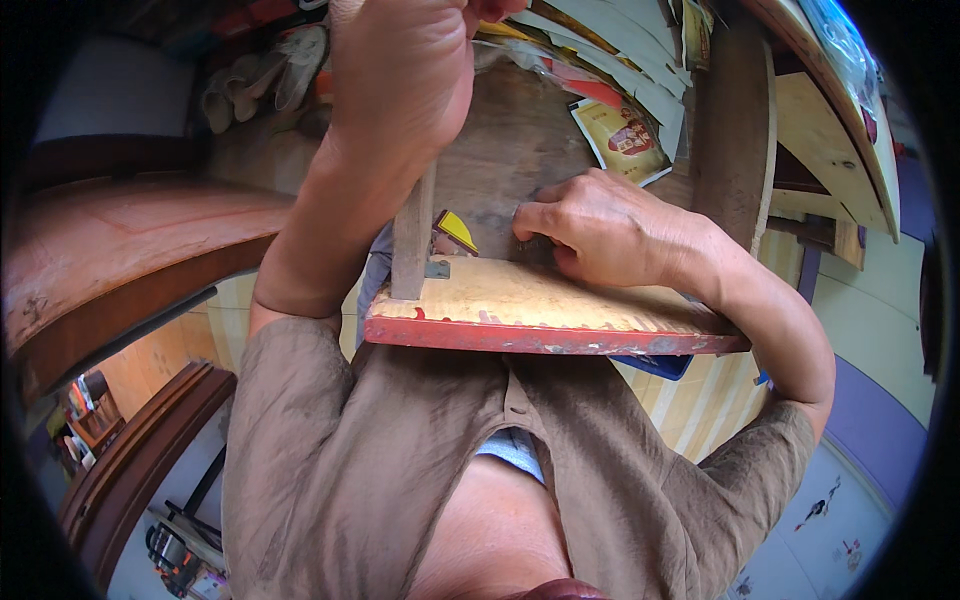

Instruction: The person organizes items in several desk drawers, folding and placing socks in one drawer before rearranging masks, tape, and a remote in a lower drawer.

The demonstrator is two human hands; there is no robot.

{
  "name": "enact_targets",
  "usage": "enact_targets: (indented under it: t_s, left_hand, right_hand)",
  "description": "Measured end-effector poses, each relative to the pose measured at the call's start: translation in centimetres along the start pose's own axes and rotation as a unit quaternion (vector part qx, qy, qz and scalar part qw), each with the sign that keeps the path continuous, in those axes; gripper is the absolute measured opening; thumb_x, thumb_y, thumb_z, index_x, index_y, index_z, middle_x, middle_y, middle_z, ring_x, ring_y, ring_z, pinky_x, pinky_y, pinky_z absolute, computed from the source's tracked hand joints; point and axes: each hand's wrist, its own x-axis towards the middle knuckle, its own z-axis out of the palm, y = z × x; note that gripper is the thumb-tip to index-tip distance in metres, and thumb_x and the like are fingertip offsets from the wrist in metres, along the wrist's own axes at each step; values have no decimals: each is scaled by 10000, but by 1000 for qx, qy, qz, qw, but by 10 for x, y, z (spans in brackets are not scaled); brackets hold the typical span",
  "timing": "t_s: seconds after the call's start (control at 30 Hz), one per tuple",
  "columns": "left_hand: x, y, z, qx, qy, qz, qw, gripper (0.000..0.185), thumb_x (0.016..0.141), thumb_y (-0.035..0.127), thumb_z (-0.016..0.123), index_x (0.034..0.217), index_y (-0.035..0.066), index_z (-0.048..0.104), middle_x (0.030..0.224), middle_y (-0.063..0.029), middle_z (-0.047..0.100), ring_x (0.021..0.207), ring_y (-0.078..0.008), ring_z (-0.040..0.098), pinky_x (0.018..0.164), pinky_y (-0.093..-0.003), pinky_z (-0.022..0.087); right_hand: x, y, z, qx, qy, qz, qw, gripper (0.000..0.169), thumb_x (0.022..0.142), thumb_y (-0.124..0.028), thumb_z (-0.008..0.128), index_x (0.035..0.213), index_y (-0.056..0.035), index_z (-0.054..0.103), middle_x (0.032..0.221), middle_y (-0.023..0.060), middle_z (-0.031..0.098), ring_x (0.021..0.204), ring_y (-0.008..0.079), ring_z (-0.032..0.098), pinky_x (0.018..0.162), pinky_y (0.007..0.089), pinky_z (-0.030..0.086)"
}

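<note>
An open wooden drawer with a worn red front edge point(555, 339) juts out before my chest. Inside it, my right hand point(600, 225) reaches over the side, its fingers curled down close to the drawer's bottom point(502, 135); whether they pinch something small cannot be told. My left hand point(420, 52) is raised at the top edge of the view, its fingers mostly cut off, so what it holds is hidden. A gold printed packet point(624, 141) lies beyond my right hand. A yellow and dark red piece point(456, 231) rests in the drawer's near left corner, by a small metal bracket point(438, 269).
Papers and flat packets point(630, 67) are heaped at the drawer's far end. A reddish wooden surface point(135, 247) stands at the left, with pale shoes point(240, 90) behind it. At the right, clear plastic point(844, 52) lies on a wooden board point(825, 142).
</note>
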Motion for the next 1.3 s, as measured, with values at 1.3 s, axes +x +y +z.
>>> enact_targets:
  t_s: [1.3]
  left_hand:
    - [-22,31,7,2,-10,-77,997,142,742,-86,467,755,28,551,760,-48,577,640,-73,462,572,-197,347]
  right_hand:
    - [-49,-31,-91,-204,361,27,909,134,818,-67,618,940,-33,662,831,151,647,783,315,649,732,397,550]
